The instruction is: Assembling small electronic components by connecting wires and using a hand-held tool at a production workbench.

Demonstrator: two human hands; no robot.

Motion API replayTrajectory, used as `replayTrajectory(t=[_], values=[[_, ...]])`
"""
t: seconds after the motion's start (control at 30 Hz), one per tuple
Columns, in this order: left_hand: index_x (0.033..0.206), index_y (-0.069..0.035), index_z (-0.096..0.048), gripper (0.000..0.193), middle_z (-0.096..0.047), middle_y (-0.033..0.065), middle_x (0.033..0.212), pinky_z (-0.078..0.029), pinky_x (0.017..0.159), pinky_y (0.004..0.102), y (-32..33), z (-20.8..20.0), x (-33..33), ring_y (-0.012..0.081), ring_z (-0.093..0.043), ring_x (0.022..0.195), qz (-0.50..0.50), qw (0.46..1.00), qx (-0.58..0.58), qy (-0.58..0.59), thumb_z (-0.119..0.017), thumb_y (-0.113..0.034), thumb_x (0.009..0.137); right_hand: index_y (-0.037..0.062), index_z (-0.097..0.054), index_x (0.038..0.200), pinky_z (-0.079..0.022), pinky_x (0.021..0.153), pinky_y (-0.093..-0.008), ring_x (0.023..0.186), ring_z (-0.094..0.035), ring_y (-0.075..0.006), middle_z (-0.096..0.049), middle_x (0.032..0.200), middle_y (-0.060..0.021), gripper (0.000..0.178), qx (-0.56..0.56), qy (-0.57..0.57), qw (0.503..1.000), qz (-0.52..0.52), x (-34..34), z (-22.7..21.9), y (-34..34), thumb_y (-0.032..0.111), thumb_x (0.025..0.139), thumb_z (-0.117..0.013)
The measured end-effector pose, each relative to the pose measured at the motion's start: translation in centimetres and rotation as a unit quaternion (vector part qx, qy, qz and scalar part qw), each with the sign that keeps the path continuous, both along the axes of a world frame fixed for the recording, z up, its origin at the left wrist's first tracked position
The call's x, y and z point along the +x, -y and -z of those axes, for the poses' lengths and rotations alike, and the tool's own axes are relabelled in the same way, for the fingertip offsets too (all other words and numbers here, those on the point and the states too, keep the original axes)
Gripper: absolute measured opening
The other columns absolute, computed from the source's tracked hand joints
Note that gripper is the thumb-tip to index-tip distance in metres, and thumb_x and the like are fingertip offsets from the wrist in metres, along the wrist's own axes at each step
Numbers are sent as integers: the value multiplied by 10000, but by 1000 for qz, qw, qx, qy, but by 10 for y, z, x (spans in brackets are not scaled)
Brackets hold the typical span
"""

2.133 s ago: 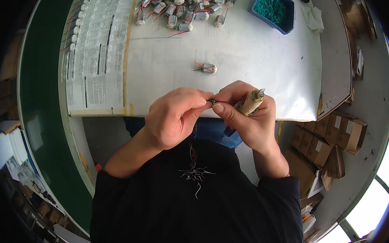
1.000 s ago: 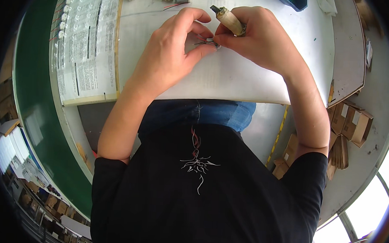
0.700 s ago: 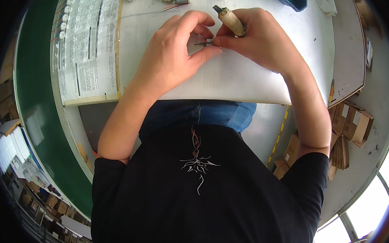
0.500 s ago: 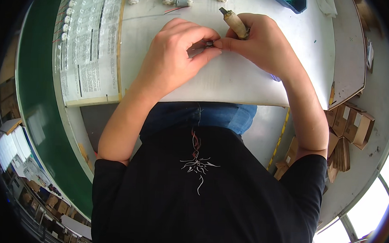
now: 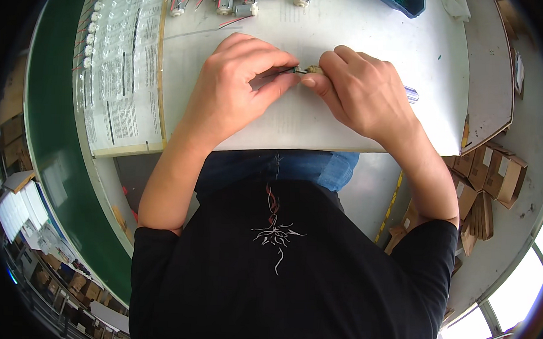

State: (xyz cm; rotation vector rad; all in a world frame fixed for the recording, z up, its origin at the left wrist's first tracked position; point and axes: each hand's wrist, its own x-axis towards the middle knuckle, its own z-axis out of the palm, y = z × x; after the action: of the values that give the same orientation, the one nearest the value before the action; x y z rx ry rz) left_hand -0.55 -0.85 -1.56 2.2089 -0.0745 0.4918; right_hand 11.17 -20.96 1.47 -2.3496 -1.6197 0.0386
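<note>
Over the white tabletop, my left hand pinches a small dark part between thumb and index fingertips; its kind is too small to make out. My right hand is closed around a short tool with a beige, wrapped-looking handle. The tool's narrow tip points left and meets the small part at my left fingertips. Most of the handle is hidden inside my right fist. Both hands are close together, fingertips almost touching.
Several small metal motors with red wires lie at the far edge. More white-capped pieces line the printed sheet on the left. A blue tray of green bits stands far right; a striped purplish object lies beside my right hand.
My right hand has turned the tool from pointing up and away to pointing left, bringing its tip against the small part. Both hands have come slightly nearer to me.
</note>
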Motion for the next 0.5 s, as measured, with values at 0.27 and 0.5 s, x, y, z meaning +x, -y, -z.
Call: replayTrajectory(t=[0.27,0.5], values=[[994,-21,-799,235,-771,84,935,-577,812,366,0,1,0,249,-695,912,0,1000,5,6,-852,11,767,92,-576,757,-503,439,-345,542,-630,-210,-559,664,-63,486,30,121,992,4,-1,18,-9,484,1041,-629],[997,-19,-800,237,-768,93,925,-579,814,372,1,1,-1,260,-696,912,-6,1000,4,-1,-861,-6,769,93,-562,794,-514,492,-359,583,-629,-223,-541,716,-65,438,-29,111,993,26,-9,15,-8,439,1054,-631]])
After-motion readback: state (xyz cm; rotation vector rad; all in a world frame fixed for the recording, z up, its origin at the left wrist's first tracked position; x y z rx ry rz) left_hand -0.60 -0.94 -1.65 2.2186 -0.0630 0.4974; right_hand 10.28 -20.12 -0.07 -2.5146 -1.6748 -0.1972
